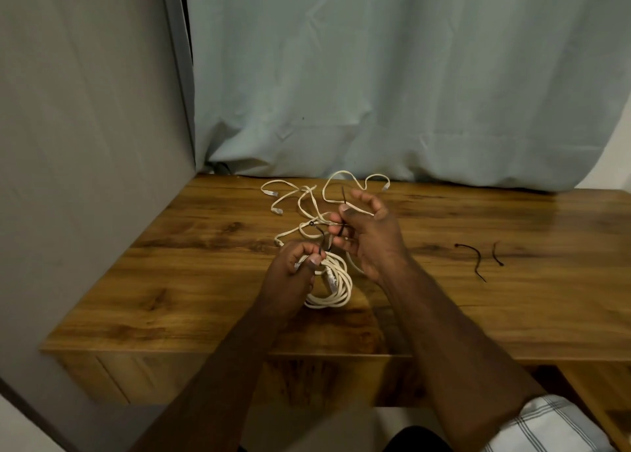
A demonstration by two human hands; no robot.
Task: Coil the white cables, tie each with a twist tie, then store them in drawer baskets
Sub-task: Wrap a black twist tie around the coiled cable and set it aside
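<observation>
Tie up the coiled white cable (pixel 327 281) on the brown wooden table (pixel 170 263).
Your left hand (pixel 293 274) grips the coil; your right hand (pixel 367 236) pinches the thin black twist tie (pixel 343 197). Wrap it snugly around all the loops.

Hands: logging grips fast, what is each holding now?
Left hand: grips the coiled white cable.
Right hand: pinches a black twist tie.

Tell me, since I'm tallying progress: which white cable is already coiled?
The one the left hand holds, the coil; the far cables lie loose on the desk.
</observation>
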